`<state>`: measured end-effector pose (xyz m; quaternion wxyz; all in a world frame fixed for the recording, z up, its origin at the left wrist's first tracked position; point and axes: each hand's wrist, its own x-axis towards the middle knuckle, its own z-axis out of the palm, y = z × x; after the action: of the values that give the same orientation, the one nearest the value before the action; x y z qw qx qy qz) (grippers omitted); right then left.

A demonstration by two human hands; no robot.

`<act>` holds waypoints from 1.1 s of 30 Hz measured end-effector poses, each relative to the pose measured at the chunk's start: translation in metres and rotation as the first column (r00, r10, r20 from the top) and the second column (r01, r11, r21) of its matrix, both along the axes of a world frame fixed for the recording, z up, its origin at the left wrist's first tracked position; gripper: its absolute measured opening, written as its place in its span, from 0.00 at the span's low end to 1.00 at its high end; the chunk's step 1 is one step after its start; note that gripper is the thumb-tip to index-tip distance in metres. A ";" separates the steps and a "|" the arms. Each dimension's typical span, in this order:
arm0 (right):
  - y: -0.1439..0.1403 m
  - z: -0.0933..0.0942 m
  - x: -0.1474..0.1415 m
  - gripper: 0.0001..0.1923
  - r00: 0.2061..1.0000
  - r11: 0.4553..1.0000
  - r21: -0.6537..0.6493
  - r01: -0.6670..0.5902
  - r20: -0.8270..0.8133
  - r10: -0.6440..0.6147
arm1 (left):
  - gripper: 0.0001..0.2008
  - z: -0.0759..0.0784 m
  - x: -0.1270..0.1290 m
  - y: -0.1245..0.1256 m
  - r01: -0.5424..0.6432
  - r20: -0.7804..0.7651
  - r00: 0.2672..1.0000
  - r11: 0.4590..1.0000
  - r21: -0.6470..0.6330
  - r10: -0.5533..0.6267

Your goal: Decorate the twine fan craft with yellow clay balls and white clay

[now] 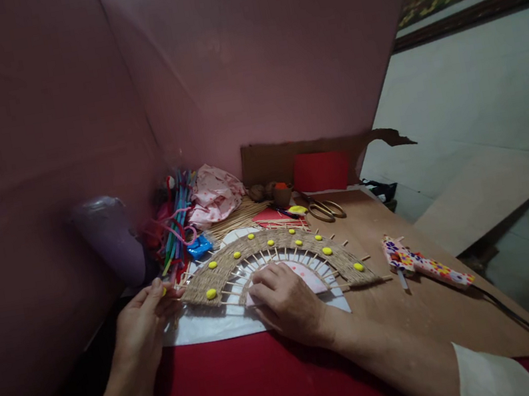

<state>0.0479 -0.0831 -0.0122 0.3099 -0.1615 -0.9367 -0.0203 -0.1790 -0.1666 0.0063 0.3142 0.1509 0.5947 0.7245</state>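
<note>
A half-round woven fan (247,249) of brown twine and thin sticks lies on a white sheet (205,329). Yellow dots like small buttons are spread over its woven band. Pink dotted cloth covers the small inner half-circle, and my right hand (287,302) rests there with its fingers curled over it, gripping the fan's middle. At the fan's left end, my left hand (141,323) is closed, thumb and fingers pinching a small yellow button (164,291). The curled right fingertips are partly hidden.
A flower-patterned glue gun (422,263) with a black cord lies on the brown board (394,338) at right. Behind the fan are scissors (325,207), crumpled pink cloth (215,192), colourful pipe cleaners (179,219) and a blue packet (199,247). Pink panels (262,63) stand at the back and left.
</note>
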 end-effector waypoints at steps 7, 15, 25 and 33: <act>-0.001 0.001 0.001 0.03 1.000 1.000 0.008 0.010 0.027 -0.010 | 0.07 -0.004 -0.004 0.001 0.001 -0.047 0.999 1.000 -0.016 -0.002; 0.000 0.001 0.001 0.02 0.998 1.000 -0.001 0.006 0.067 -0.006 | 0.13 0.002 0.008 0.002 -0.151 -0.211 0.969 0.986 -0.078 0.131; -0.001 0.006 0.005 0.07 0.999 0.999 -0.021 -0.031 -0.021 0.030 | 0.17 0.053 0.038 0.025 0.061 -0.393 0.920 0.983 0.175 0.013; 0.003 0.008 0.006 0.11 0.991 0.990 0.141 0.029 -0.135 -0.010 | 0.17 0.059 0.057 0.076 0.260 -0.613 0.783 0.951 0.169 -0.105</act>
<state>0.0538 -0.0804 -0.0043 0.3825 -0.1489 -0.9084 -0.0795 -0.1218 -0.0909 0.0654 0.1590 0.4661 0.5517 0.6732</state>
